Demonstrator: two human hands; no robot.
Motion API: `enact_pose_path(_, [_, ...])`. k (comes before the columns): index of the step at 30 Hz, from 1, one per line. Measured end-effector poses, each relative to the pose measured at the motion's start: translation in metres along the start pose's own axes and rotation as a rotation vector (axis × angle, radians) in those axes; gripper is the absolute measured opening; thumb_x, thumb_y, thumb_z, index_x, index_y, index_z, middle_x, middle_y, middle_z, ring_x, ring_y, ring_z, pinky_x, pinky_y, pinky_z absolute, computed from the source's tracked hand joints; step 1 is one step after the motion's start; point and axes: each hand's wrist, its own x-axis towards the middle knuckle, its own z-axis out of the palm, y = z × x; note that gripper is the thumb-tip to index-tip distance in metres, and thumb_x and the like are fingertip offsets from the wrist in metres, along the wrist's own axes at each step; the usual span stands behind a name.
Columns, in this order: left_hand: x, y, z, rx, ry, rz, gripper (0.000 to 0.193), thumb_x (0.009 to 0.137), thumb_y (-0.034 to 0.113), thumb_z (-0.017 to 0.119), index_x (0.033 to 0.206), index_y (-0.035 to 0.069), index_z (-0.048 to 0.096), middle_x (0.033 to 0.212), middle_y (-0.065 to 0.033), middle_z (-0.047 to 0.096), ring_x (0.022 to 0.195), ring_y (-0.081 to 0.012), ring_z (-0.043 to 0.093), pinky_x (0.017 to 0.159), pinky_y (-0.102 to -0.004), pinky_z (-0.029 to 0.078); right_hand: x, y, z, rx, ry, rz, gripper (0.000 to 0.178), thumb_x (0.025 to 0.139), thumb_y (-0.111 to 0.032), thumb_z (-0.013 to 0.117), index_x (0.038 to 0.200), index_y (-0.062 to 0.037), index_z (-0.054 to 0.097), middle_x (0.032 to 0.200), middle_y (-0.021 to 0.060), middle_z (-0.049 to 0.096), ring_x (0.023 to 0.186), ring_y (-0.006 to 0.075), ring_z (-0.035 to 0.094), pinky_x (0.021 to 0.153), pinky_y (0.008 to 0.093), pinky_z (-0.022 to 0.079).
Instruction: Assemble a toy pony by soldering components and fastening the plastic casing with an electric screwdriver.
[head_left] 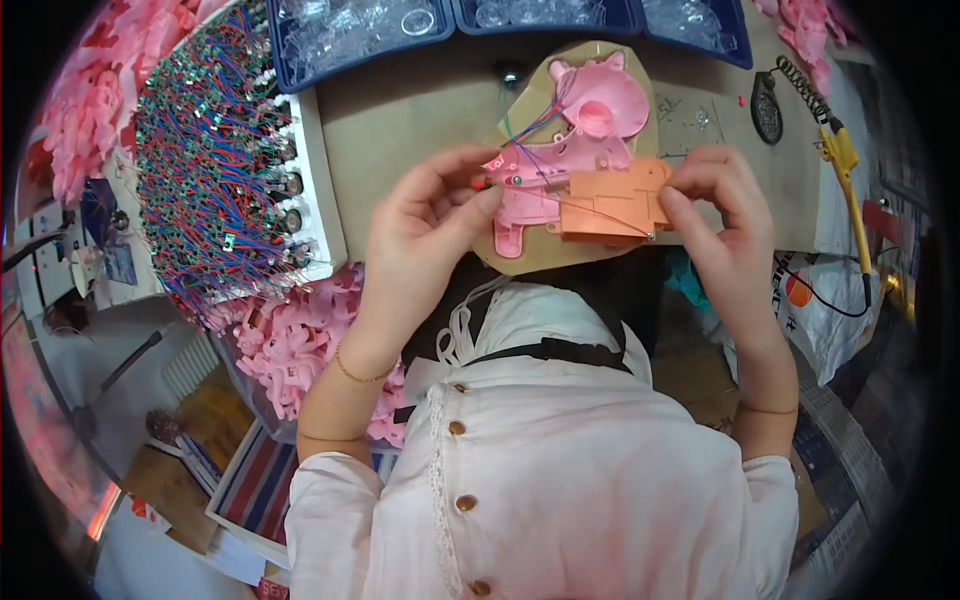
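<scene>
A pink plastic animal-shaped toy shell [615, 88] lies open on a tan board [548, 262] in front of me. Thin blue, green and red wires [532, 128] run across the shell. My right hand [728, 205] pinches the right edge of an orange plastic box [612, 203], which sits over the lower right of the shell. Beside the shell's left edge, my left hand [432, 215] has thumb and fingers closed around a small red part [479, 184]; its exact kind is too small to tell. A dark thin wire stretches across the orange box.
To the left, a white tray [325, 190] is heaped with wired circuit boards [215, 150]. Blue bins [370, 45] of clear plastic parts line the back. A yellow soldering iron [848, 185] hangs at right. Pink shells [290, 340] fill a container below left.
</scene>
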Motion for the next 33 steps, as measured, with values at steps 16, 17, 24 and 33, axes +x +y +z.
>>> enact_pose_path(16, [-0.018, -0.016, 0.004, 0.221, 0.151, 0.110, 0.025, 0.078, 0.001, 0.064, 0.103, -0.001, 0.061, 0.095, -0.0095, 0.063, 0.085, -0.0168, 0.062, 0.074, -0.0254, 0.051, 0.047, -0.038, 0.049, -0.352, -0.416, -0.577, 0.026, 0.066, -0.004, 0.063, 0.091, -0.0003, 0.057, 0.080, 0.0121, 0.056, 0.073, 0.0290, 0.057, 0.060, 0.0361, 0.044])
enact_pose_path(17, [-0.017, -0.017, 0.001, 0.376, 0.124, 0.188, 0.027, 0.075, 0.003, 0.067, 0.102, 0.002, 0.062, 0.093, -0.0099, 0.063, 0.084, -0.0196, 0.063, 0.074, -0.0269, 0.051, 0.047, -0.041, 0.049, -0.355, -0.424, -0.577, 0.026, 0.066, -0.004, 0.063, 0.091, -0.0003, 0.057, 0.080, 0.0121, 0.056, 0.073, 0.0290, 0.057, 0.060, 0.0361, 0.044])
enact_pose_path(24, [-0.022, -0.035, -0.020, 1.081, 0.265, 0.674, 0.019, 0.068, 0.012, 0.071, 0.085, 0.014, 0.066, 0.083, 0.0003, 0.058, 0.079, -0.0194, 0.051, 0.070, -0.0331, 0.035, 0.058, -0.035, 0.065, -0.408, -0.346, -0.597, 0.015, 0.058, -0.003, 0.063, 0.071, 0.0006, 0.058, 0.074, 0.0105, 0.049, 0.073, 0.0272, 0.054, 0.062, 0.0370, 0.043])
enact_pose_path(33, [-0.020, -0.049, -0.016, 1.152, 0.231, 0.710, 0.038, 0.070, 0.015, 0.069, 0.107, 0.018, 0.066, 0.088, 0.0031, 0.055, 0.081, -0.0162, 0.048, 0.072, -0.0313, 0.035, 0.065, -0.040, 0.061, -0.391, -0.448, -0.525, 0.009, 0.062, -0.003, 0.062, 0.068, 0.0014, 0.057, 0.071, 0.0117, 0.048, 0.070, 0.0279, 0.053, 0.059, 0.0375, 0.043])
